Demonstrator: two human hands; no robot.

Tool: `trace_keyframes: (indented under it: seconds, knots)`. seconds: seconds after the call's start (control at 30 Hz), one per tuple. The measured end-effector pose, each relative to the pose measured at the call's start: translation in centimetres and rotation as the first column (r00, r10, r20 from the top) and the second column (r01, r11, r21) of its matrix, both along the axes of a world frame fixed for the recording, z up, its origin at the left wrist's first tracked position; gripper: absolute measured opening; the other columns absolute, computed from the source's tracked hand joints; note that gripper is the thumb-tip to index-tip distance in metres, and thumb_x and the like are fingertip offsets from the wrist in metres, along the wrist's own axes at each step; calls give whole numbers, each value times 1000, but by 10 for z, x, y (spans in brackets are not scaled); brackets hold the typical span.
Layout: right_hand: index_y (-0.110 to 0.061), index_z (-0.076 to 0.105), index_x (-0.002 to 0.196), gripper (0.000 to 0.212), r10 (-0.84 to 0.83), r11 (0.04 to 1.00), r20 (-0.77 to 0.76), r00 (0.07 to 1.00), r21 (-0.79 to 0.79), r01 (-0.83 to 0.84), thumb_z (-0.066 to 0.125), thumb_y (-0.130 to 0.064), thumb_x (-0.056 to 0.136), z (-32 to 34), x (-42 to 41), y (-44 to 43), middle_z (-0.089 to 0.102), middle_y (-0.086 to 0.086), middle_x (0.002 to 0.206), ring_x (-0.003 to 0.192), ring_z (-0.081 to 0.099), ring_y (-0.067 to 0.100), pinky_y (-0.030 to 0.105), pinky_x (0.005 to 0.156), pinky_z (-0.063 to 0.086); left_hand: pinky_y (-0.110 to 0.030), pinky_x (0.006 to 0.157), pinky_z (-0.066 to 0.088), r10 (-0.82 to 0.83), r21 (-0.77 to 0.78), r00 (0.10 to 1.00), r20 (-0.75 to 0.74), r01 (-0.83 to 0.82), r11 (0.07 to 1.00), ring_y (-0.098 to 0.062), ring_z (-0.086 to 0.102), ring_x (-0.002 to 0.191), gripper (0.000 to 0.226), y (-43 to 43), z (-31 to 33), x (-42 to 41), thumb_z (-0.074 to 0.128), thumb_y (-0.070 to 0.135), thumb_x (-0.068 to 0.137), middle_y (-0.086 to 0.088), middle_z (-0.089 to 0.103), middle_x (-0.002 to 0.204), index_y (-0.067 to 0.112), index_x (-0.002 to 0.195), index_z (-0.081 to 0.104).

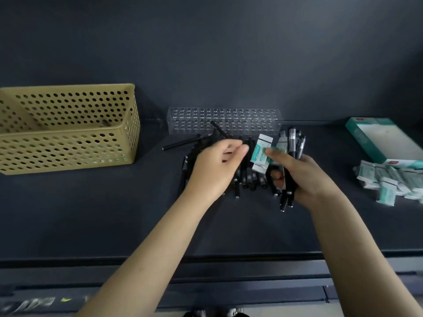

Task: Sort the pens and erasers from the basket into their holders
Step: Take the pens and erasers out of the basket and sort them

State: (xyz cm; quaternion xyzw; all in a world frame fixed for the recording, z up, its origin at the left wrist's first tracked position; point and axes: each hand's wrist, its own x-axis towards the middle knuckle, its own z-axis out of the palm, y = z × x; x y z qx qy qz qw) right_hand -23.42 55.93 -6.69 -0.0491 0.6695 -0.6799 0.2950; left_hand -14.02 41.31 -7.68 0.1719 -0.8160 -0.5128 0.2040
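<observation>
1. A dark, matte table (91, 213) runs the full width, backed by a dark wall (206, 42). Its near edge crosses the lower part of the view, with a darker floor below it.
2. One tan perforated basket (68, 126) stands at the far left against the wall.
3. One clear pen holder (224, 121), drilled with rows of holes, stands at the far centre. No pen stands in it.
4. A pile of black pens (249, 177) lies just in front of the holder. They overlap too much to count, but there are well over a dozen.
5. One teal-and-white box (384, 140) lies open at the far right. Just nearer is a heap of erasers (389, 181), more than ten, overlapping.
6. The left hand (219, 165) is over the left part of the pile with its fingers curled. I cannot tell whether it grips a pen.
7. The right hand (304, 177) grasps a bundle of pens (295, 143), about four or five, pointing away from the person. Its thumb touches one wrapped eraser (261, 154) at the right part of the pile.
8. Bare table lies between the basket and the pile, between the pile and the heap, and along the near edge.
</observation>
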Motion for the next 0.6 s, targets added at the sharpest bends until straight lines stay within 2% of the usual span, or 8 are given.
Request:
trace_keyframes:
  seconds: [0.07,0.1,0.17,0.3,0.4,0.6]
  knots:
    - [-12,65,86,14,-15,999,-11,1000,-31,15,74,-22,82,0,6,3,54,-2,64,51,44,10,20,42,37,-22,89,52,-81,207,997,12,77,975,-4,65,97,22,15,6,-2,63,32,91,9,69,105,20,109,67]
    - [-12,65,86,14,-18,999,-18,1000,-45,17,74,-23,82,0,8,5,53,-3,63,52,44,10,20,42,37,-28,86,55,-85,269,996,-5,83,959,-5,66,93,15,22,5,-3,66,28,89,9,69,99,22,103,66]
    - [-11,68,89,16,-8,998,-38,999,-68,6,73,-25,82,-1,11,13,54,-4,62,52,44,10,20,43,38,-29,80,58,-94,354,995,-39,102,930,-6,67,88,11,31,3,-6,69,20,87,8,68,93,24,96,64]
    - [-12,68,88,19,2,998,-81,997,-62,-7,72,-29,80,1,10,36,54,-4,62,51,44,9,19,42,38,-21,71,54,-168,469,986,0,149,871,-1,64,79,13,49,3,-16,69,18,87,3,70,93,22,96,60]
    - [-14,65,84,25,-58,998,-94,994,-18,57,75,-33,72,3,-1,60,52,-3,63,51,46,10,20,41,37,-23,72,49,-194,499,980,31,153,853,-6,62,78,17,72,4,-34,70,18,86,-1,72,94,18,99,59]
    - [-17,61,82,13,-272,962,-64,960,-13,272,71,-24,86,5,-42,126,66,-6,63,47,44,8,18,39,38,-24,73,49,-207,563,976,60,138,815,-12,63,85,13,131,-1,-80,68,13,87,-6,72,100,16,97,60]
